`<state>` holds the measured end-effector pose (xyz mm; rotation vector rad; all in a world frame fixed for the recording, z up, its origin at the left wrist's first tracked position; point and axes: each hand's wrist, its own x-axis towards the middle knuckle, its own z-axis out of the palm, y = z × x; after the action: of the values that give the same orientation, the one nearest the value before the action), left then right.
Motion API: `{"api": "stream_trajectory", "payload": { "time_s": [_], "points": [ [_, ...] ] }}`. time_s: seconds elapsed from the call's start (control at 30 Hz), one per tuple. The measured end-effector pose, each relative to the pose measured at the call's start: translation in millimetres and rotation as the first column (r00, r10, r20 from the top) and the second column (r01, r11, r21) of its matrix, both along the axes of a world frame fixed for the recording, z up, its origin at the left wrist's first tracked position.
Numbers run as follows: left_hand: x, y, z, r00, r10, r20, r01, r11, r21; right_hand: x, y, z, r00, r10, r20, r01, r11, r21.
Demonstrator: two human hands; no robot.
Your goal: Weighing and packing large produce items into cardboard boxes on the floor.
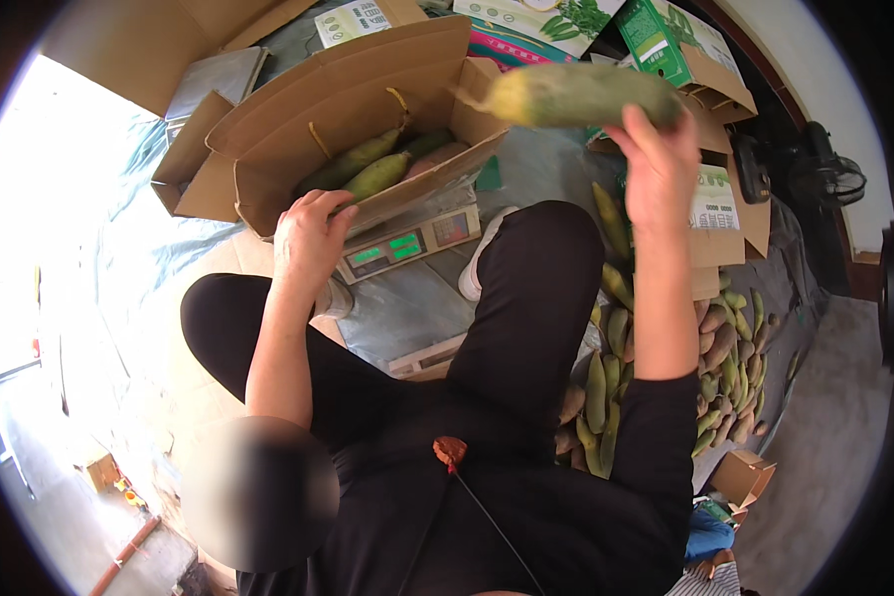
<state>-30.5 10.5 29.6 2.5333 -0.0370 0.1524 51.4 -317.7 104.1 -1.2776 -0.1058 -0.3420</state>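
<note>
From the head view I look down on a person seated on the floor in black clothes. My right hand (656,174) is raised and closed around a long green-yellow corn cob in its husk (578,96), which I hold level in the air, above and just right of the open brown cardboard box (298,109). My left hand (308,236) grips the near edge of that box, fingers curled over the cardboard rim. Inside the box lie several green husked cobs (377,171), packed side by side. The box sits on a flat digital weighing scale with green lit displays (407,243), which peeks out under its near edge.

To the right of my knee, a heap of loose green and brownish cobs (705,368) spreads over the grey plastic floor sheet (407,308). Beyond the raised cob stand green and white printed cartons (666,40), and another open brown carton (730,214) is just behind my right wrist. A small empty brown box (743,475) lies near the lower end of the heap. A dark fan (824,179) stands at the right edge.
</note>
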Motion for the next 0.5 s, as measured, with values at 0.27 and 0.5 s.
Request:
{"api": "stream_trajectory", "payload": {
  "time_s": [0.27, 0.5],
  "points": [
    [3.7, -0.2, -7.9, 0.996, -0.056, -0.064, 0.06, 0.996, 0.064, 30.6, 12.7, -45.6, 0.966, 0.068, -0.251, -0.137, 0.953, -0.269],
    [2.2, -3.5, -2.7, 0.992, -0.05, -0.12, 0.062, 0.993, 0.101, -41.5, -102.5, -141.7, 0.948, -0.186, -0.256, -0.026, 0.759, -0.65]
  ]
}}
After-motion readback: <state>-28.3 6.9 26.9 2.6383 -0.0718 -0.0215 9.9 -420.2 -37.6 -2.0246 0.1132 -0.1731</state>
